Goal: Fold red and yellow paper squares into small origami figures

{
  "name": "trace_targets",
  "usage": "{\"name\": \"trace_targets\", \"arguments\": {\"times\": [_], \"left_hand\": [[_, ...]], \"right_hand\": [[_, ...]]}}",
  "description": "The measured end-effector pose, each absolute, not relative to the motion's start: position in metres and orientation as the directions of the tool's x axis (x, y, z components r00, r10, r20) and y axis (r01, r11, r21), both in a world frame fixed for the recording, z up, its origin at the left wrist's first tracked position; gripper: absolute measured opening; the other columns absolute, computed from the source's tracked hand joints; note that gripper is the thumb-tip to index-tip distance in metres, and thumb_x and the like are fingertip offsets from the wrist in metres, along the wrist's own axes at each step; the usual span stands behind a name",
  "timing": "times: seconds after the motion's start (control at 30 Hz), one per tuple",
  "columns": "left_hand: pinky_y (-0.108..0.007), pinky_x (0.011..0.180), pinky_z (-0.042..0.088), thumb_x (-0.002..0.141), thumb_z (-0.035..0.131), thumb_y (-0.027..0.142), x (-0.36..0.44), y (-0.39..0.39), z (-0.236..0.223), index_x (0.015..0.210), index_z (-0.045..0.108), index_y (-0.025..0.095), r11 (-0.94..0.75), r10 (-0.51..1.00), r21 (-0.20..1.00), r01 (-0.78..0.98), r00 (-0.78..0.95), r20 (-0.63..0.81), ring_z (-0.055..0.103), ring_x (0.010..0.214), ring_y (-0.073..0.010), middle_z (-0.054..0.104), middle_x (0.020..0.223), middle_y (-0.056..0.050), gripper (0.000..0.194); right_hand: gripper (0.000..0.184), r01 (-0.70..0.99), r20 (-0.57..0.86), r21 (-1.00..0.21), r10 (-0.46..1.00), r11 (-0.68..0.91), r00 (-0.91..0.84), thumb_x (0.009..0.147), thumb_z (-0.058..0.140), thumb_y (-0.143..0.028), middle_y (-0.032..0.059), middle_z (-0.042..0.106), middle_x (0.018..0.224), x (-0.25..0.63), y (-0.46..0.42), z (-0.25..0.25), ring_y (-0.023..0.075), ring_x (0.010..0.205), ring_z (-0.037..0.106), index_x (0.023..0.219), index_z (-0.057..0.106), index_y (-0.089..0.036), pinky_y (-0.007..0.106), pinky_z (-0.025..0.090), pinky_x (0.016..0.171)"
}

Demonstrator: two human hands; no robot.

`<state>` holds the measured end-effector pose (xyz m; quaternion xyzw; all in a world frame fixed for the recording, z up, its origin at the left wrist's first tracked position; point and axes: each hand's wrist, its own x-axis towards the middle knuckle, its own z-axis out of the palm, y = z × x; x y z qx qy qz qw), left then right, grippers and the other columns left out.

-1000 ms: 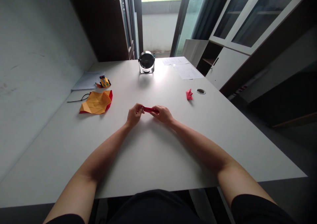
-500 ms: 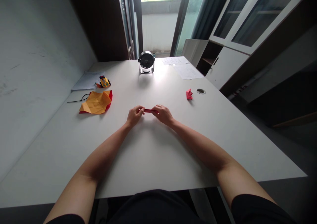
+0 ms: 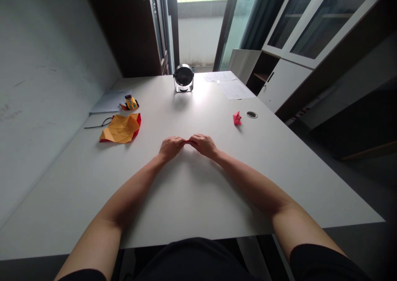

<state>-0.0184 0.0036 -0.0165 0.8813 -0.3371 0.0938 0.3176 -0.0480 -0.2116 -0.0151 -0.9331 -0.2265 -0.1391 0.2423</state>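
Between my hands is a narrow folded strip of red paper (image 3: pixel 187 142), mostly covered by my fingers. My left hand (image 3: pixel 171 147) is closed on its left end, and my right hand (image 3: pixel 202 144) grips its right end. The fingertips of both hands nearly meet over the middle of the strip. To the right, a small folded red paper figure (image 3: pixel 237 118) stands apart from my hands. A creased sheet of paper (image 3: pixel 121 128), orange on top and red beneath, lies on the left side of the table.
Along the left of the white table (image 3: pixel 186 202) are a black cable tie (image 3: pixel 98 126), a yellow toy-like object (image 3: pixel 131 102) and papers (image 3: pixel 108 101). A round black device on a stand (image 3: pixel 183 77) is at the back. More papers (image 3: pixel 235 90) and a cable hole (image 3: pixel 251 114) lie right.
My left hand has slid right along the strip, closer to my right hand, so less red paper shows. Both hands sit slightly nearer to me. The other things have stayed put.
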Motion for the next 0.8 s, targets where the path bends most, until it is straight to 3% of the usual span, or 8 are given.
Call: {"name": "trace_targets", "arguments": {"times": [0.13, 0.27, 0.43, 0.63, 0.73, 0.8], "left_hand": [[-0.030, 0.068, 0.039, 0.098, 0.055, 0.038, -0.014, 0.007, -0.020, 0.087, 0.075, 0.028, -0.587, -0.541, 0.491, -0.644, 0.763, 0.354, 0.062, 0.076, -0.0215, 0.073, 0.086, -0.005, 0.024], [-0.030, 0.064, 0.034, 0.097, 0.055, 0.035, -0.010, 0.008, -0.022, 0.087, 0.074, 0.028, -0.616, -0.527, 0.484, -0.622, 0.782, 0.333, 0.061, 0.073, -0.0219, 0.072, 0.081, -0.004, 0.023], [-0.029, 0.061, 0.033, 0.097, 0.051, 0.034, -0.008, 0.008, -0.020, 0.086, 0.073, 0.027, -0.601, -0.492, 0.562, -0.568, 0.817, 0.300, 0.058, 0.065, -0.0200, 0.070, 0.074, -0.003, 0.025], [-0.028, 0.056, 0.033, 0.094, 0.053, 0.041, -0.011, 0.006, -0.017, 0.086, 0.073, 0.024, -0.522, -0.440, 0.727, -0.446, 0.871, 0.219, 0.051, 0.055, -0.0158, 0.066, 0.066, 0.000, 0.028], [-0.026, 0.056, 0.037, 0.092, 0.055, 0.043, -0.013, 0.001, -0.016, 0.086, 0.074, 0.022, -0.418, -0.428, 0.830, -0.368, 0.886, 0.178, 0.051, 0.056, -0.0144, 0.066, 0.067, 0.000, 0.029], [-0.026, 0.059, 0.042, 0.091, 0.057, 0.044, -0.016, -0.003, -0.016, 0.093, 0.074, 0.020, -0.307, -0.445, 0.898, -0.316, 0.882, 0.158, 0.055, 0.060, -0.0149, 0.068, 0.071, -0.002, 0.030]], "right_hand": [[0.033, 0.488, 0.346, -0.397, 0.365, -0.777, 0.864, 0.101, 0.051, -0.048, 0.0053, 0.072, 0.090, -0.046, -0.214, -0.015, 0.0180, 0.083, 0.061, 0.094, 0.072, -0.025, 0.027, 0.037, 0.069], [0.023, 0.469, 0.307, -0.413, 0.366, -0.780, 0.879, 0.098, 0.058, -0.039, 0.0044, 0.069, 0.084, -0.039, -0.221, -0.018, 0.0167, 0.076, 0.058, 0.089, 0.071, -0.022, 0.026, 0.034, 0.066], [0.016, 0.396, 0.302, -0.606, 0.260, -0.690, 0.917, 0.091, 0.061, -0.032, 0.0009, 0.066, 0.081, -0.032, -0.227, -0.023, 0.0128, 0.068, 0.052, 0.084, 0.069, -0.020, 0.025, 0.036, 0.064], [0.032, 0.191, 0.171, -0.921, 0.087, -0.339, 0.981, 0.082, 0.068, -0.050, -0.0021, 0.061, 0.067, -0.031, -0.227, -0.017, 0.0123, 0.062, 0.050, 0.080, 0.065, -0.018, 0.026, 0.039, 0.060], [0.036, 0.187, 0.175, -0.972, 0.096, -0.140, 0.980, 0.081, 0.069, -0.053, 0.0006, 0.063, 0.071, -0.035, -0.222, -0.011, 0.0137, 0.065, 0.054, 0.088, 0.068, -0.018, 0.028, 0.044, 0.062], [0.040, 0.184, 0.173, -0.979, 0.119, -0.092, 0.978, 0.080, 0.070, -0.055, 0.0025, 0.067, 0.075, -0.038, -0.217, -0.008, 0.0145, 0.066, 0.056, 0.094, 0.070, -0.018, 0.029, 0.047, 0.063]]}}
